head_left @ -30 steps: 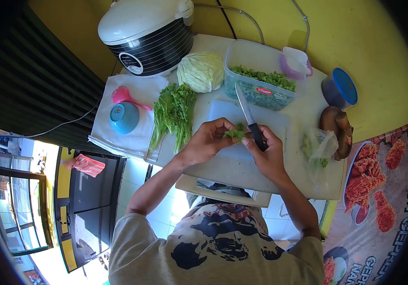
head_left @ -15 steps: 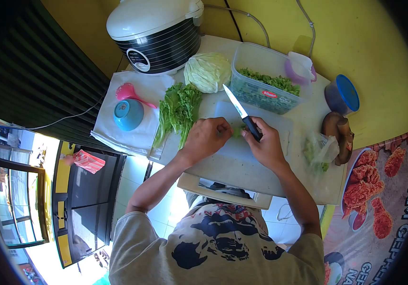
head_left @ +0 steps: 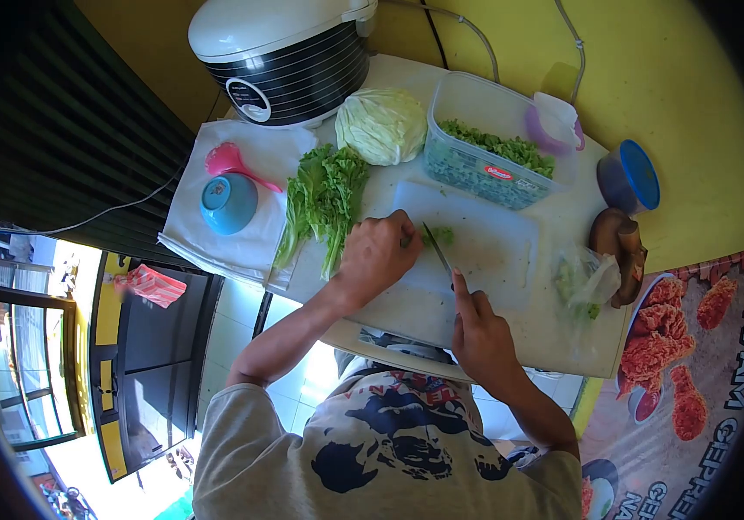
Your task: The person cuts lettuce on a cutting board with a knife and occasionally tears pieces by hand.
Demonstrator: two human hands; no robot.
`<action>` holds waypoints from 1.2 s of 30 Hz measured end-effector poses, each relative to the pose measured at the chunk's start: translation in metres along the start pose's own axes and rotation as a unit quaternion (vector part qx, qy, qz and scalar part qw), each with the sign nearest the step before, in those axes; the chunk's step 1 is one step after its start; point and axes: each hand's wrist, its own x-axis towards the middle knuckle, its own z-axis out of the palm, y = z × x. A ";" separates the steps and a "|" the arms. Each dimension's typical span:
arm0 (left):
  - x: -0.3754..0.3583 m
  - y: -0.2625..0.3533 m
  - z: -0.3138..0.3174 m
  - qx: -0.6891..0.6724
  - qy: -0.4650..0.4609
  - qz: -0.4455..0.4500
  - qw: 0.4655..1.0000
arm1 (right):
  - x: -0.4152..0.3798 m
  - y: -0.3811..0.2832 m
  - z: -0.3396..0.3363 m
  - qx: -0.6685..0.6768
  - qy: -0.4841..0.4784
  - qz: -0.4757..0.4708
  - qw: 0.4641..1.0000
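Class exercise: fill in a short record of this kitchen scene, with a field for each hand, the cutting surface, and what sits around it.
left hand: holds green leaf pieces down on the board
right hand: grips knife, blade tip at the leaf pieces
surface: white cutting board
beside board: lettuce bunch, cabbage
behind board: clear tub of chopped greens, rice cooker

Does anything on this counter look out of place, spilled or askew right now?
Mostly tidy. Small green scraps lie scattered over the white cutting board beside the cut. The bunch of leafy greens lies half on the white cloth. The right hand holds the knife; the left hand steadies the leaf.
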 end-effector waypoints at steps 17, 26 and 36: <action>0.001 0.000 -0.004 -0.017 -0.016 -0.005 1.000 | 0.024 -0.005 -0.003 -0.057 -0.053 0.014 0.997; -0.004 0.001 -0.015 -0.060 -0.054 -0.028 0.996 | 0.011 0.002 -0.009 -0.001 -0.005 0.041 0.999; -0.008 -0.004 -0.018 -0.082 -0.055 -0.016 0.995 | -0.010 0.005 -0.007 0.012 -0.012 -0.013 1.000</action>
